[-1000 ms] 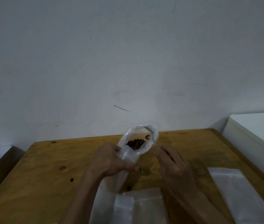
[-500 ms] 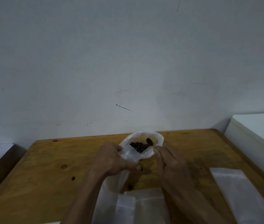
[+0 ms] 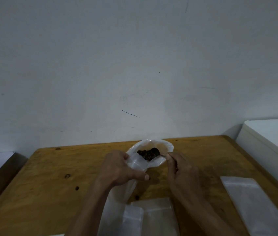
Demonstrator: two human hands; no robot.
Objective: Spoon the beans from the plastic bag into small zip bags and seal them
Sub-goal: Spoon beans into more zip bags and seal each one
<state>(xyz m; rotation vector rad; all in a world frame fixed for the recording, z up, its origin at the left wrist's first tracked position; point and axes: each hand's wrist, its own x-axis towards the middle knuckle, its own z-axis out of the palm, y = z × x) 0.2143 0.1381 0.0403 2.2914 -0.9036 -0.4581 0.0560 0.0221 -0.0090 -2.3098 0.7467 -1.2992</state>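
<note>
Left hand [image 3: 117,169] gripping zip bag [image 3: 139,163]

A worn wooden table [image 3: 53,181] stood against a scuffed pale wall [image 3: 134,65], with a white cabinet [image 3: 271,138] at three o'clock beside it.

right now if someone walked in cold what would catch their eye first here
Most striking is the plastic bag at the far middle of the wooden table, its mouth held open over dark beans. The left hand grips a small zip bag beside it, while the right hand holds a spoon dipped into the beans. More empty zip bags lie flat near the front and right.
</note>
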